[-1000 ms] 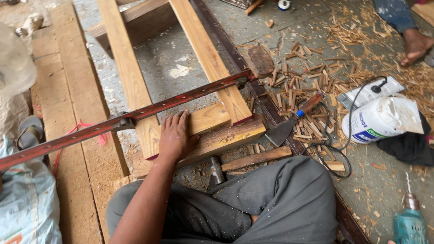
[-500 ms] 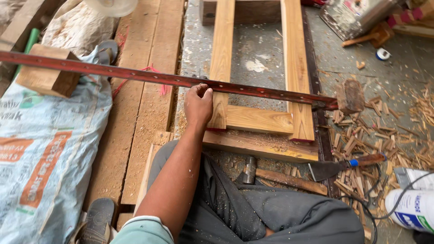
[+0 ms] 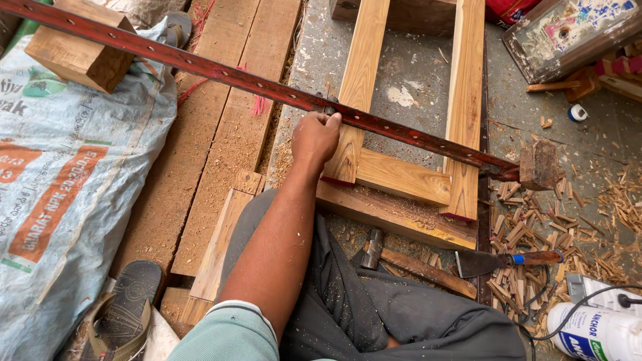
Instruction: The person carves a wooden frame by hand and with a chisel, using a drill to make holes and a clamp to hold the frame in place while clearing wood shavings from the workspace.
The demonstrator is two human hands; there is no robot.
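Left hand (image 3: 314,139) gripping red bar clamp (image 3: 374,127) across wooden frame (image 3: 401,177); frame joined, clamping unfinished; right hand unseen.

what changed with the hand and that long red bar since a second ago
The left hand moved off the wooden frame, where it lay flat below the red metal bar, and now grips the bar where it crosses the frame's left rail. The hammer and chisel lie as before.
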